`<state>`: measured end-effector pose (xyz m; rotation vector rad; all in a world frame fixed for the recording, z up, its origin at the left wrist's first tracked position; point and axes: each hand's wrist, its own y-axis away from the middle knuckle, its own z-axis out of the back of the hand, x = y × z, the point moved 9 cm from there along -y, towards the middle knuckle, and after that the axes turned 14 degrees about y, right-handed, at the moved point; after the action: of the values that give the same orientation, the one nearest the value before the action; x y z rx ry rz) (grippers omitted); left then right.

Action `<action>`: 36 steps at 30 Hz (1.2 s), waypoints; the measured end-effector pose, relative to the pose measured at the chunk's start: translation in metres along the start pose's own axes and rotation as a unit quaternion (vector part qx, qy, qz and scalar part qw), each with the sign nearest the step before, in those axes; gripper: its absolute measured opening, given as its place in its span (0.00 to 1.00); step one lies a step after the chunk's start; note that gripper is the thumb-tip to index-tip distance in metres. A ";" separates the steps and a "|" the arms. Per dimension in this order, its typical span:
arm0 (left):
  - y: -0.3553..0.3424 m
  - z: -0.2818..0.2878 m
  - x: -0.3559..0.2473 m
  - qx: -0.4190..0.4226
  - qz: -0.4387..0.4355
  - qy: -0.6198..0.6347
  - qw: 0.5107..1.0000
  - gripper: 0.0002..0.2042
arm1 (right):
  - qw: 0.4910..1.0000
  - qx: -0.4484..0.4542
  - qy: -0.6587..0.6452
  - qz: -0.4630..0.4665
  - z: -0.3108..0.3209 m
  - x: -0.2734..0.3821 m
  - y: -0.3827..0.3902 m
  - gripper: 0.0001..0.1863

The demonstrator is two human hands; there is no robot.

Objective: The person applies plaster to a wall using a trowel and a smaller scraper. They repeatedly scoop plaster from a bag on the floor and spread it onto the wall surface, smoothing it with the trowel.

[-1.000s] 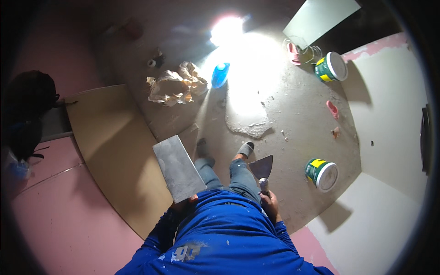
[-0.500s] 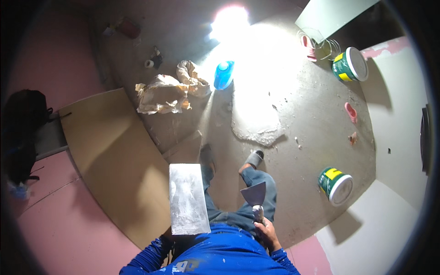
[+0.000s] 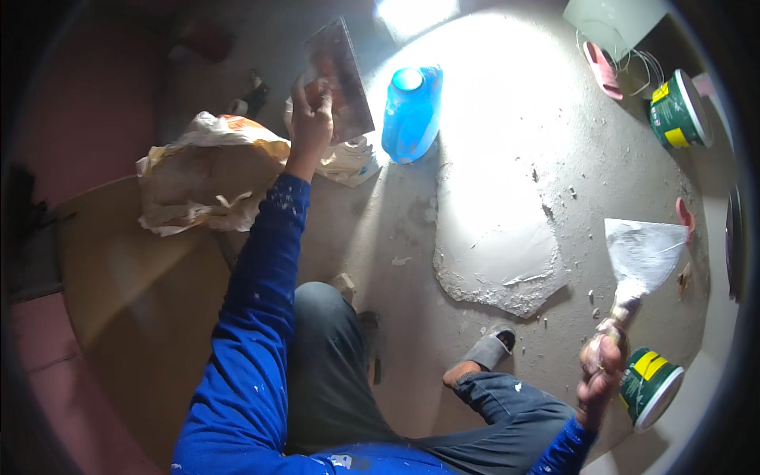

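My left hand (image 3: 311, 119), arm stretched far forward, grips a rectangular plastering trowel (image 3: 346, 83) from behind. The trowel's plate is tilted, its dark reddish back partly toward me, above the paper sacks and left of the blue plastic jug (image 3: 412, 119). At the right, my right hand (image 3: 602, 368) is wrapped around the handle of a wide putty knife (image 3: 645, 252). Its flared blade points up and away, smeared with white compound. On the floor between the two hands lies a flat board (image 3: 495, 261) with a crumbly edge, its far part washed out by bright light.
Crumpled paper sacks (image 3: 198, 178) lie at the left beside a large brown sheet (image 3: 134, 277). Green buckets with white lids, one near (image 3: 653, 388) and one farther (image 3: 679, 111), stand on the right. A pink slipper (image 3: 603, 71) and loose wire (image 3: 645, 71) lie at the far right.
My left hand has swung the trowel forward and up, turning its back into view. My right hand has moved out to the right with the putty knife. My body has bent lower and my knees spread.
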<state>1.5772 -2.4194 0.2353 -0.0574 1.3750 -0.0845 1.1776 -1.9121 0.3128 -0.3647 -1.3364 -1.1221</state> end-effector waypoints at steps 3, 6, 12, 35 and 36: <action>-0.020 -0.005 0.073 -0.015 -0.064 -0.096 0.993 0.24 | 0.987 0.091 -0.007 0.134 0.016 0.024 0.018 0.23; -0.023 0.010 0.163 -0.021 0.087 -0.280 0.956 0.23 | 0.986 0.006 -0.016 0.165 0.060 0.022 0.043 0.24; -0.005 0.011 0.174 0.078 -0.011 -0.386 0.919 0.26 | 0.988 -0.045 0.071 0.130 0.065 -0.003 0.059 0.17; 0.223 0.298 0.208 -0.154 0.108 -0.061 0.980 0.19 | 0.731 0.232 0.444 0.463 -0.229 0.096 0.104 0.24; 0.201 0.340 0.185 -0.191 -0.053 -0.238 0.951 0.20 | 0.724 0.255 0.421 0.483 -0.266 0.115 0.113 0.24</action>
<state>1.9516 -2.2394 0.1020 -0.4498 0.8881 0.1028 1.4034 -2.1138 0.3847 -0.0622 -0.4146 0.0617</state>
